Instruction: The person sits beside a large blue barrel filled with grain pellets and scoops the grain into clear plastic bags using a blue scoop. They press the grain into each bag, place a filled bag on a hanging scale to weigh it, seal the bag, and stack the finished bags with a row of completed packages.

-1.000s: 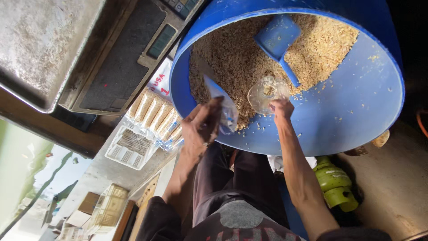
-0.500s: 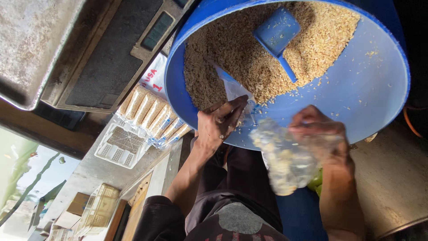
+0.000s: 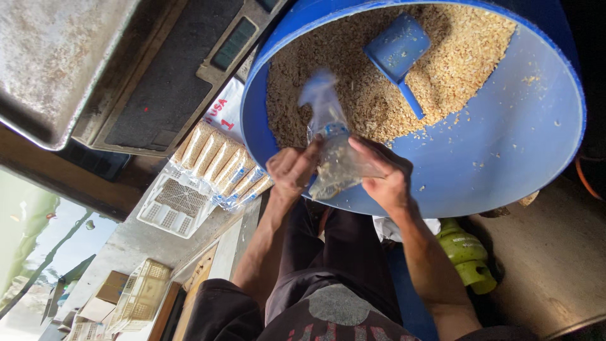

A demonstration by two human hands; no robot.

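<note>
Both hands met at the near rim of the blue drum [image 3: 530,158], holding a small clear plastic bag [image 3: 334,161] partly filled with pale grain. The left hand [image 3: 291,170] was closed on the bag's left side, thumb pressed to the film, while the right hand [image 3: 385,173] was clamped on the opposite side, fingers curled under the filled part. The bag's empty top stood up from between the hands, blurred, over the heap of grain [image 3: 353,76] inside the drum.

Judged from this, the step was closing up or settling the filled bag. To do it well, the grip would best sit just above the grain line, so the contents packed down and the loose neck stayed free for twisting or sealing; keeping the bag over the drum meant any spill would fall back onto the heap, not the floor. The thin film looked slippery, so a firm pinch from both sides seemed wise.

Both forearms reached forward from the person's lap, wrists bent slightly inward toward each other. A blue scoop [image 3: 398,53] lay on the grain, well apart from the hands. Filled packets [image 3: 221,161] lay in a row by a white crate [image 3: 173,205] to the left
</note>
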